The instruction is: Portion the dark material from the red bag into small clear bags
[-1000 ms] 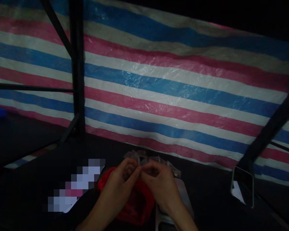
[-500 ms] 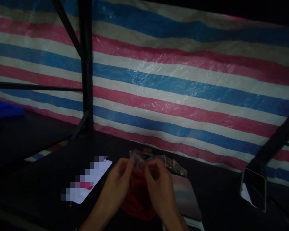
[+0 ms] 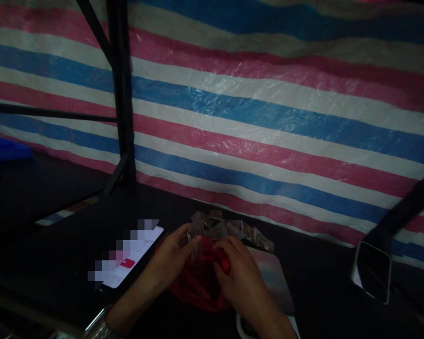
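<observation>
My left hand (image 3: 176, 252) pinches a small clear plastic packet (image 3: 197, 230) between thumb and fingers; what is inside it is hard to make out in the dim light. With fingers curled, my right hand (image 3: 233, 263) grips the edge of a red bag (image 3: 198, 285), which lies open below both hands. The packet hangs over the bag's left side. Just behind the hands lie several clear packets with brownish contents (image 3: 247, 229). A shiny, flat, round-cornered object (image 3: 273, 278) sits beside my right forearm, partly covered by it.
A white, partly blurred flat item with a red mark (image 3: 127, 263) lies on the black table (image 3: 148, 200) at left. A framed dark panel (image 3: 372, 270) stands at right. Black metal posts (image 3: 122, 94) and a striped plastic sheet (image 3: 250, 117) border the back. A blue tray (image 3: 7, 149) is far left.
My hands have moved apart: both were at the clear packet; now the left alone holds it and the right has gone down onto the red bag's edge. The view has tilted down slightly.
</observation>
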{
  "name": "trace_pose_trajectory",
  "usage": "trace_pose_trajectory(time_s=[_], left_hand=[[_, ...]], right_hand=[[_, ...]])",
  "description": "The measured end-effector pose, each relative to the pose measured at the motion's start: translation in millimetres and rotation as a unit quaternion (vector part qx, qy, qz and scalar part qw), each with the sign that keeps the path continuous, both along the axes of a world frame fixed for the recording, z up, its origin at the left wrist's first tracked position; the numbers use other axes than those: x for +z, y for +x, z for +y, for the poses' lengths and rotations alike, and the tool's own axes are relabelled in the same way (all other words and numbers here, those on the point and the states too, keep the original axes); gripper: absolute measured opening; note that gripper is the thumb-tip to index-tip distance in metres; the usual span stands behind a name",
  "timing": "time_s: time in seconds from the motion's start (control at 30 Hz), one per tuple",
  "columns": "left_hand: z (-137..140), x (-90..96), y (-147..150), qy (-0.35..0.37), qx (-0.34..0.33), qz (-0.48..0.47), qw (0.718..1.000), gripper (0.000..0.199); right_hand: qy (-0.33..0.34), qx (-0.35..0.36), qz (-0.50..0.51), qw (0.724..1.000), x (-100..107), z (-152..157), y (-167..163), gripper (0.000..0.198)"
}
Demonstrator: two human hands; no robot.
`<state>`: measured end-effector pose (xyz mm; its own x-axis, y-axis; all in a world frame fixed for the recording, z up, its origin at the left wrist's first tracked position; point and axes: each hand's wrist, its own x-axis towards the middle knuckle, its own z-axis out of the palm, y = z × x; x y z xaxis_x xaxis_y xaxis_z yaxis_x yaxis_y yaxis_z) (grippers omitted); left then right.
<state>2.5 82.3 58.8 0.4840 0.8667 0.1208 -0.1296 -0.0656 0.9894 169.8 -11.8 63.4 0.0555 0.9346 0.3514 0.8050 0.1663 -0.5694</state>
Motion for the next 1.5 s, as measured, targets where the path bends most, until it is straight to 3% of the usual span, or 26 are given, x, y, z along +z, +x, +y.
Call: trace_pose_trajectory(time_s=[0.13, 0.27, 0.43, 0.57, 0.63, 0.8, 0.87, 0.97, 1.13, 1.37, 1.43, 1.5], left_hand=[[1.7, -12.3, 0.2, 0.028, -0.015, 0.011, 0.999, 0.061], [-0.5, -20.7, 2.5, 0.055, -0.037, 0.020, 0.998, 0.060], [-5.3, -21.4, 3.7, 0.101, -0.046, 0.073, 0.991, 0.051], [-6.4, -20.3, 4.0, 0.141, -0.036, 0.133, 0.980, 0.053], [-6.1, -18.7, 4.0, 0.148, -0.038, 0.145, 0.978, 0.054], [-7.4, -12.8, 3.2, 0.161, -0.053, 0.145, 0.975, 0.045], [-8.4, -12.5, 2.4, 0.164, -0.051, 0.151, 0.973, 0.049], [-9.0, -14.0, 0.8, 0.168, -0.034, 0.165, 0.971, 0.054], [-6.2, -14.0, -1.5, 0.190, -0.022, 0.169, 0.967, 0.037], [-1.2, -18.1, -1.2, 0.215, -0.020, 0.159, 0.963, 0.032], [-1.3, -16.9, -1.5, 0.213, -0.002, 0.156, 0.965, 0.035], [-1.4, -13.8, -3.1, 0.209, 0.041, 0.156, 0.965, 0.041]], right_hand=[[0.018, -0.037, 0.024, 0.999, -0.1, 3.2, 7.1, 0.035], [0.088, -0.064, 0.094, 0.990, 5.0, 5.9, 5.4, 0.027], [0.076, -0.007, 0.170, 0.982, 10.1, 8.3, -5.1, 0.054], [0.077, -0.005, 0.186, 0.979, 13.0, 11.7, -7.5, 0.029], [0.087, 0.013, 0.183, 0.979, 16.1, 10.9, -6.9, 0.021], [0.098, 0.056, 0.085, 0.990, 21.3, 4.2, -6.3, 0.040], [0.103, 0.054, 0.048, 0.992, 21.2, 4.3, -6.2, 0.033], [0.132, 0.024, 0.048, 0.990, 20.9, 7.6, -4.7, 0.022], [0.180, -0.035, 0.112, 0.977, 21.3, 10.9, 0.5, 0.016], [0.142, -0.058, 0.161, 0.975, 16.1, 12.9, -2.4, 0.008], [0.137, -0.112, 0.172, 0.969, 18.8, 13.4, 11.0, 0.013], [0.131, -0.219, 0.172, 0.951, 24.0, 9.6, 39.9, 0.026]])
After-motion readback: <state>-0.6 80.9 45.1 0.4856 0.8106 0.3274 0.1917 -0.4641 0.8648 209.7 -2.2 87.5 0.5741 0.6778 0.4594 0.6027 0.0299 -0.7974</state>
